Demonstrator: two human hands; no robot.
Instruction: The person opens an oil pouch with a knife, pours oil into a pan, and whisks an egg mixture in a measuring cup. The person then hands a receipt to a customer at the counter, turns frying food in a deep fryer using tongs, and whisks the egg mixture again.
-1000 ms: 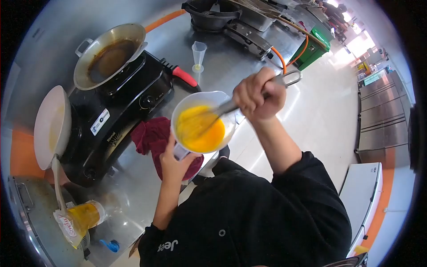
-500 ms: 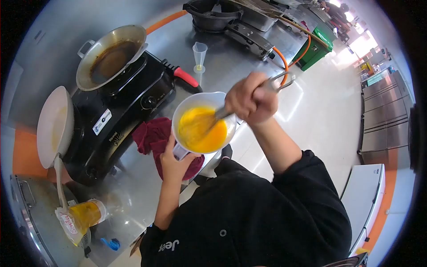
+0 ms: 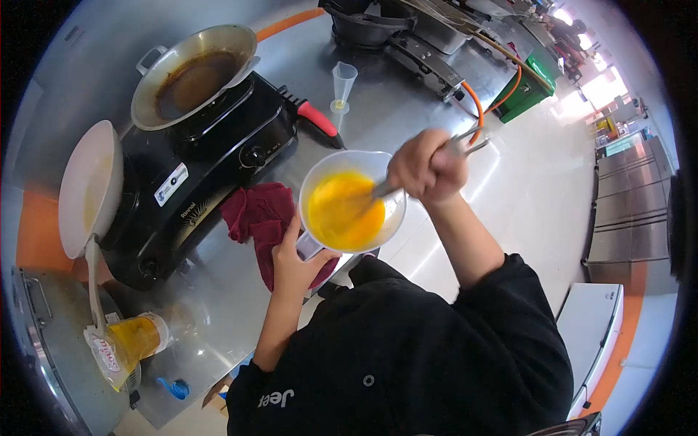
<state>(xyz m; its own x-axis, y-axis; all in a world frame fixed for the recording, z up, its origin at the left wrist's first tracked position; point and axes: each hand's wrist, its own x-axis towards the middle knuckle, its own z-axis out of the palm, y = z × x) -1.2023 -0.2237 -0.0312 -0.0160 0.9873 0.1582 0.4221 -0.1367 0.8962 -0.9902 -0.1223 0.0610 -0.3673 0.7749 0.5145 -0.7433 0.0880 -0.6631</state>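
Observation:
My left hand (image 3: 294, 265) is closed around the handle of a white plastic jug (image 3: 395, 218), steadying it over the counter edge. Bright yellow liquid (image 3: 331, 218), like beaten egg, fills its lower part. Above the jug's right side, my right hand (image 3: 427, 168) grips a metal whisk (image 3: 384, 190). The whisk's wires dip into the liquid and are blurred by motion. A dark red cloth (image 3: 254, 211) lies on the counter beside my left hand, partly behind the wrist.
A black gas stove (image 3: 211, 182) carries a wok (image 3: 149, 94) with brown residue. A white frying pan (image 3: 87, 192) rests at its left. Nearby are a red-handled tool (image 3: 318, 118), a clear measuring cup (image 3: 343, 83), an oil pouch (image 3: 134, 341) and a blue cap (image 3: 174, 389).
The jug and both hands appear slightly farther right, while the camera view has shifted a little. My right hand keeps its grip, with the whisk still moving in the yellow liquid.

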